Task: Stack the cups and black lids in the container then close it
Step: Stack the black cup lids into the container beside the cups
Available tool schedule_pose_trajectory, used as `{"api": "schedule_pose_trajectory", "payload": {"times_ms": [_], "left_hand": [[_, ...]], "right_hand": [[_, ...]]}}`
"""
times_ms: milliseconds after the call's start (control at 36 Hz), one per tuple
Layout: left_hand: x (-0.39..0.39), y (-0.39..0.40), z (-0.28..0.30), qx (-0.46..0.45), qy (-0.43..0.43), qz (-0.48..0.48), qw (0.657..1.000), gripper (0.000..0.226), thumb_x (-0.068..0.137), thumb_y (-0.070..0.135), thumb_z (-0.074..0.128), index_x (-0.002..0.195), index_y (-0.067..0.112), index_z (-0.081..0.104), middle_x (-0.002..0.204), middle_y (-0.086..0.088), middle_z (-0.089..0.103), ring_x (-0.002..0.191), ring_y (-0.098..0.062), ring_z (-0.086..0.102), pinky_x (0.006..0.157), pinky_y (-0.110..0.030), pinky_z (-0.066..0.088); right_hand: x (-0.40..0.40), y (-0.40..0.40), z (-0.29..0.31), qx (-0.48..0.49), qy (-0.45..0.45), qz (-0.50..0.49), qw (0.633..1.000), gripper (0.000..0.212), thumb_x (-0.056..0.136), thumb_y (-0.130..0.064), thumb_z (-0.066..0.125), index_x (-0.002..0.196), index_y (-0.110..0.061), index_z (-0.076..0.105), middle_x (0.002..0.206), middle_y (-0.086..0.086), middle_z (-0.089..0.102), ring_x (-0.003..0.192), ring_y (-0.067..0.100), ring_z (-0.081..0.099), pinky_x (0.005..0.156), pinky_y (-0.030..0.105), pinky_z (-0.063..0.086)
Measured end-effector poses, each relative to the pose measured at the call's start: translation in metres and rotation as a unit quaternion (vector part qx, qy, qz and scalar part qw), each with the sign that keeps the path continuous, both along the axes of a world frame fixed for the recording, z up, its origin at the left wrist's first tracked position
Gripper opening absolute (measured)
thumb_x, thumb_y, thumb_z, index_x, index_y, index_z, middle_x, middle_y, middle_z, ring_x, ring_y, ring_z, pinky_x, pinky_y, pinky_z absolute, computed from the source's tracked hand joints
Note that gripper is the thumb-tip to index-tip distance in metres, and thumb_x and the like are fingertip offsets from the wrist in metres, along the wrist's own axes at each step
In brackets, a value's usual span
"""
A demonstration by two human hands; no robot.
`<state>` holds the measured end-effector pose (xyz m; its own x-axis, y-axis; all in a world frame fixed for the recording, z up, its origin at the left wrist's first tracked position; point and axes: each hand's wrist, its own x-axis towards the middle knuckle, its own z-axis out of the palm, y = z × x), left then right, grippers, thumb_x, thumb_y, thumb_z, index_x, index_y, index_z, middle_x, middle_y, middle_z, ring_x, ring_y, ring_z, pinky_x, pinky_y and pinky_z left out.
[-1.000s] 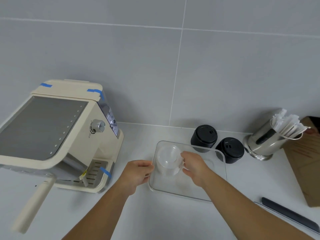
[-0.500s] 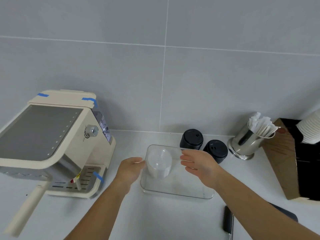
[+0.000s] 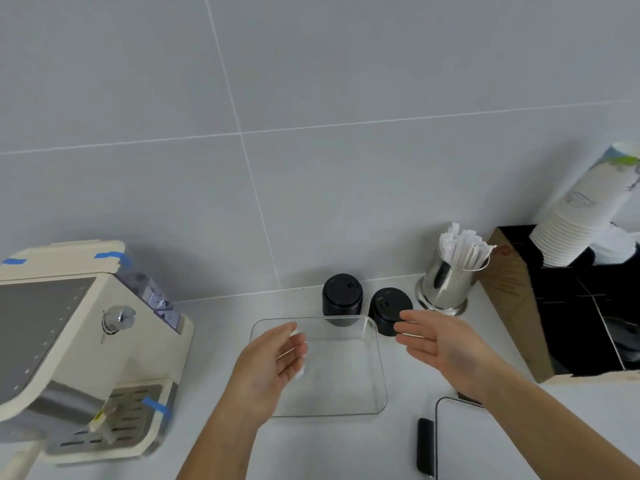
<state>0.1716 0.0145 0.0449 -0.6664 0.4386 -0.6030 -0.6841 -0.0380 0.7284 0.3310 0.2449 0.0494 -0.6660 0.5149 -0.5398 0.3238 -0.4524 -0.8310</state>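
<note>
A clear rectangular container (image 3: pixel 375 362) lies on the white counter in front of me. My left hand (image 3: pixel 268 365) hovers over its left part with fingers nearly straight; it hides most of the clear plastic cups (image 3: pixel 300 341) that stand inside, and only pale edges show past the fingers. Two stacks of black lids (image 3: pixel 342 299) (image 3: pixel 384 306) stand just behind the container's far right corner. My right hand (image 3: pixel 440 348) is open and empty, palm facing left, with its fingertips right beside the nearer black stack.
A cream espresso machine (image 3: pixel 69 341) fills the left side. A steel cup of wrapped sticks (image 3: pixel 450 285), a brown box (image 3: pixel 512 306) and stacked paper cups (image 3: pixel 581 220) stand at right. A flat lid (image 3: pixel 450 441) with a black bar (image 3: pixel 425 445) lies near the front right.
My right hand let go of the clear cups and moved right toward the black lids. My left hand left the container's edge and now sits over the cups. The camera turned right.
</note>
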Motion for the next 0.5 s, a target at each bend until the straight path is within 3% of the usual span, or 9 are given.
{"api": "schedule_pose_trajectory", "payload": {"times_ms": [111, 278, 389, 500], "left_hand": [[0.006, 0.031, 0.005, -0.008, 0.012, -0.044, 0.999, 0.02, 0.087, 0.021, 0.071, 0.103, 0.009, 0.074, 0.09, -0.01, 0.078, 0.078, -0.019, 0.075, 0.065, -0.028, 0.059], [0.003, 0.075, 0.006, -0.052, 0.05, -0.092, 0.993, 0.02, 0.089, 0.019, 0.07, 0.103, 0.005, 0.072, 0.085, -0.008, 0.077, 0.084, -0.022, 0.073, 0.077, -0.032, 0.06], [-0.002, 0.107, 0.007, -0.087, 0.085, -0.13, 0.984, 0.017, 0.09, 0.018, 0.069, 0.103, 0.008, 0.071, 0.093, -0.008, 0.075, 0.087, -0.02, 0.073, 0.083, -0.032, 0.059], [-0.003, 0.136, 0.008, -0.124, 0.137, -0.19, 0.964, 0.01, 0.088, 0.016, 0.065, 0.079, 0.014, 0.069, 0.085, -0.005, 0.07, 0.079, -0.018, 0.068, 0.078, -0.027, 0.057]], "right_hand": [[0.015, 0.025, -0.013, -0.008, -0.003, -0.055, 0.998, 0.023, 0.091, -0.023, 0.061, 0.108, -0.01, 0.069, 0.106, 0.009, 0.074, 0.095, 0.022, 0.071, 0.081, 0.033, 0.053], [0.028, 0.055, -0.036, -0.049, 0.001, -0.118, 0.992, 0.023, 0.09, -0.021, 0.062, 0.106, -0.006, 0.07, 0.104, 0.012, 0.074, 0.092, 0.025, 0.072, 0.078, 0.037, 0.054], [0.028, 0.07, -0.049, -0.065, 0.0, -0.13, 0.989, 0.023, 0.088, -0.02, 0.065, 0.105, -0.006, 0.071, 0.102, 0.012, 0.075, 0.091, 0.025, 0.072, 0.077, 0.037, 0.055], [0.023, 0.08, -0.06, -0.074, -0.007, -0.137, 0.988, 0.021, 0.089, -0.02, 0.063, 0.104, -0.006, 0.071, 0.104, 0.012, 0.074, 0.092, 0.025, 0.072, 0.076, 0.036, 0.055]]}}
